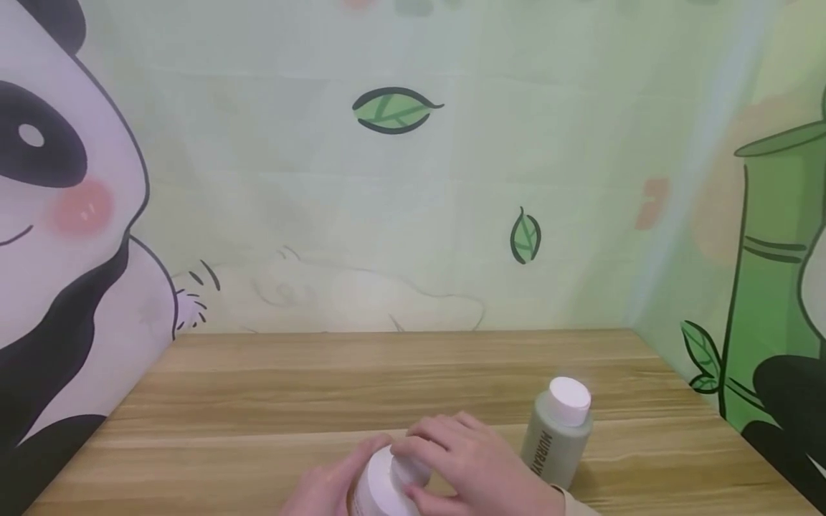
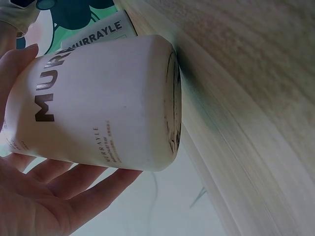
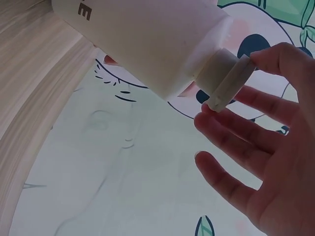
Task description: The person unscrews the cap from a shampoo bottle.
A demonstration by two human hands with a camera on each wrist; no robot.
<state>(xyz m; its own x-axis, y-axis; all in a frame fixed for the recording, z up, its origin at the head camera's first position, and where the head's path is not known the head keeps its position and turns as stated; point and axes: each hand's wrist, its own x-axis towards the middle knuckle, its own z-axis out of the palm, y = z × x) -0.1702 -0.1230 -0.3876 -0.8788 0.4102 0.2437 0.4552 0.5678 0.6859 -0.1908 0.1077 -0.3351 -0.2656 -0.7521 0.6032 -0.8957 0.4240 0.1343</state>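
Note:
A white bottle (image 2: 98,103) with brown MURRAYLE lettering is in my left hand (image 1: 325,484), near the front of the table in the head view. In the left wrist view, thumb and fingers wrap round its body, and its base is close over the wooden top. My right hand (image 1: 480,466) is at the bottle's top. In the right wrist view, its thumb and fingertips pinch the rim of a white cap (image 3: 231,83) at the end of the bottle's neck (image 3: 214,71), while the little finger stays off it.
A grey-green bottle (image 1: 558,444) with a white cap stands upright on the wooden table (image 1: 361,387), just right of my right hand. Behind and beside the table hangs a printed cloth (image 1: 290,143) with pandas, leaves and bamboo.

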